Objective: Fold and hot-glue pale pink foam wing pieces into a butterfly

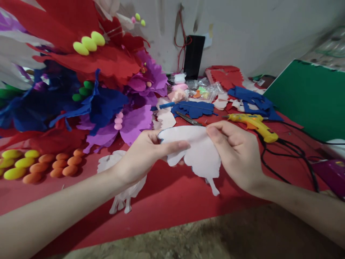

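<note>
Both hands hold one white foam petal cutout [199, 151] with a scalloped edge and a short stem, above the red foam sheet [167, 201]. My left hand [147, 153] pinches its left edge between thumb and forefinger. My right hand [234, 151] grips its upper right edge, fingers curled. More white petal cutouts [121, 187] lie on the red sheet below my left wrist.
Large red, blue and purple foam flowers [102, 93] fill the left. Orange and yellow foam beads [40, 165] lie at the left edge. Scissors [188, 119], a yellow glue gun [256, 126] with black cord, blue foam scraps [250, 99] and a green board [309, 97] sit behind and right.
</note>
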The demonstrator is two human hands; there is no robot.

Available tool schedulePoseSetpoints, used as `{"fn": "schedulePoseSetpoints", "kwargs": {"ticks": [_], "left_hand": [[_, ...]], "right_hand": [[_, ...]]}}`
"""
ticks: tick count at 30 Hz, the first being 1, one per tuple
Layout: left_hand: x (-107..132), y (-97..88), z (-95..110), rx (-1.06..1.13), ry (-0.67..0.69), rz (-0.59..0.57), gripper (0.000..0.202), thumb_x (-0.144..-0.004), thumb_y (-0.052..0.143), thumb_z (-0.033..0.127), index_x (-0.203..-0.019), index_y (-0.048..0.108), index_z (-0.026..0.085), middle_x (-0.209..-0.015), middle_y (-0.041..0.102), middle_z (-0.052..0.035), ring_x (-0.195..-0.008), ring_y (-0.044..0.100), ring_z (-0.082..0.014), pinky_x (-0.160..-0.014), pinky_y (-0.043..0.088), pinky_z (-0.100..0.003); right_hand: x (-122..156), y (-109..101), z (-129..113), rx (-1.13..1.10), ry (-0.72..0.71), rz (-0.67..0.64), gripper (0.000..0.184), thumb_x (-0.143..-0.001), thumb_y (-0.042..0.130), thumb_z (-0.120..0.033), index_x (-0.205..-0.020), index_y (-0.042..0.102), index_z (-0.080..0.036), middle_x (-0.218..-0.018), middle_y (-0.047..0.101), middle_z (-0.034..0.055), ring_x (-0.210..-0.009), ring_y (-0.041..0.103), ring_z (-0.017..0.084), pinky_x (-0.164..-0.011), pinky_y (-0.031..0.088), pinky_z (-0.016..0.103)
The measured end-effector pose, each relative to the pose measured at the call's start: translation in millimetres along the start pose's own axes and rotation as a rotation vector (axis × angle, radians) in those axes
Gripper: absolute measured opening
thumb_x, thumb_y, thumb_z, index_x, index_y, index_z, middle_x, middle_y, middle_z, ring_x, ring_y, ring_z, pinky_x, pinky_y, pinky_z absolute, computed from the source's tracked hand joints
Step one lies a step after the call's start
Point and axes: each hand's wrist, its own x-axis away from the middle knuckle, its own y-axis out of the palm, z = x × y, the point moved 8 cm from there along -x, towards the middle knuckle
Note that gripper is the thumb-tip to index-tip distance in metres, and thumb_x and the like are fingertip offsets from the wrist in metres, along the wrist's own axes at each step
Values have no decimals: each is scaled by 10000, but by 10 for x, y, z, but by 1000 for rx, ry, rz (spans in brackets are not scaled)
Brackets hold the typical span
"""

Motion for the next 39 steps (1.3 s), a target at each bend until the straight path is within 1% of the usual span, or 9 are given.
{"fn": "schedulePoseSetpoints", "kwargs": {"ticks": [5,11,17,19,22,25,30,35,39], "left_hand": [[46,90,-46,71,46,-53,219,-684,644,363,-563,595,188,-568,625,31,-568,585,-96,-599,492,-182],[69,97,-58,-105,85,-24,187,-738,657,305,-880,679,185,-819,714,-3,-708,649,-136,-637,532,-201],[59,88,-63,-100,89,-23,231,-783,622,289,-995,682,218,-915,714,-1,-743,654,-122,-604,521,-161],[50,83,-64,-88,93,-22,250,-784,624,286,-1017,678,215,-908,714,-4,-751,653,-126,-611,522,-165],[27,42,-54,-71,104,18,258,-775,632,285,-1014,675,197,-907,711,-8,-740,643,-125,-646,528,-185],[5,-2,-55,-45,96,58,248,-759,648,290,-977,677,177,-900,708,-15,-732,634,-124,-643,526,-186],[-5,-27,-68,-16,80,70,213,-751,660,274,-933,680,165,-858,704,-30,-721,628,-140,-654,531,-216],[-18,-71,-28,51,115,87,193,-719,692,254,-888,663,166,-799,689,-7,-652,610,-121,-603,518,-203],[-35,-131,84,129,186,107,156,-697,696,244,-803,638,144,-699,651,15,-654,608,-112,-598,504,-189]], "right_hand": [[7,10,39,-7,29,-3,249,-848,467,-375,-685,541,-203,-508,450,-14,-432,372,75,-396,264,223],[17,85,81,-25,52,-39,229,-829,477,-385,-720,553,-199,-550,506,-10,-450,411,76,-403,281,220],[-122,-45,108,-93,25,23,149,-872,443,-347,-834,500,-215,-490,414,-49,-416,387,72,-435,320,224],[-244,-87,166,54,-25,-12,132,-859,449,-295,-955,486,-212,-610,499,-23,-507,468,88,-497,377,231],[-386,-66,440,562,-39,-130,323,-796,469,-207,-1117,484,-173,-853,581,57,-723,558,152,-667,454,291],[-399,-41,763,678,1,-189,487,-726,474,-155,-1210,457,-103,-1014,579,145,-949,549,264,-798,450,390],[-296,53,985,687,33,-302,540,-685,460,-117,-1225,471,-96,-1030,566,152,-956,539,280,-817,437,395],[-346,23,988,599,98,-319,490,-569,504,-74,-1055,552,-110,-941,564,137,-877,536,263,-750,425,352],[-413,-43,878,407,157,-298,385,-567,568,-149,-952,551,-146,-926,565,113,-881,532,250,-728,423,329]]}}
